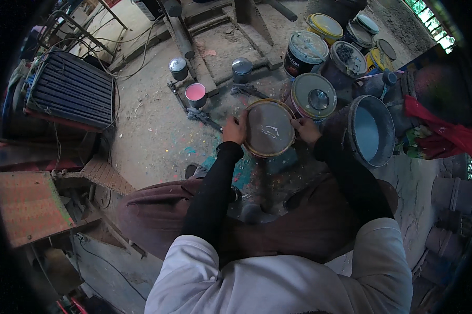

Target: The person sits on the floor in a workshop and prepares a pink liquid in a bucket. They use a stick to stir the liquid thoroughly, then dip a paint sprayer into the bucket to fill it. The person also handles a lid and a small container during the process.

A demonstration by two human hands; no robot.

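Observation:
Between my hands is a round paint tub point(269, 129) with a yellow-brown rim. Its grey-brown top has shiny streaks; I cannot tell whether that is a lid or liquid. My left hand point(235, 129) is closed on the left side of the rim, and my right hand point(306, 131) grips the right side. Just beyond the right hand stands a lidded bucket point(306, 89) with a small metal bowl-like piece point(318, 98) on top. Ahead to the left, a cup of pink paint point(195, 93) stands open near two silver-capped spray-gun cups point(178, 68) point(242, 67).
On the right stands a large bucket of pale blue-grey liquid point(368, 135). Beyond it are several paint buckets point(306, 51) and a red cloth point(437, 125). A ribbed dark panel point(71, 90) leans at left, above an orange board point(33, 208). Paint spots mark the floor point(147, 125).

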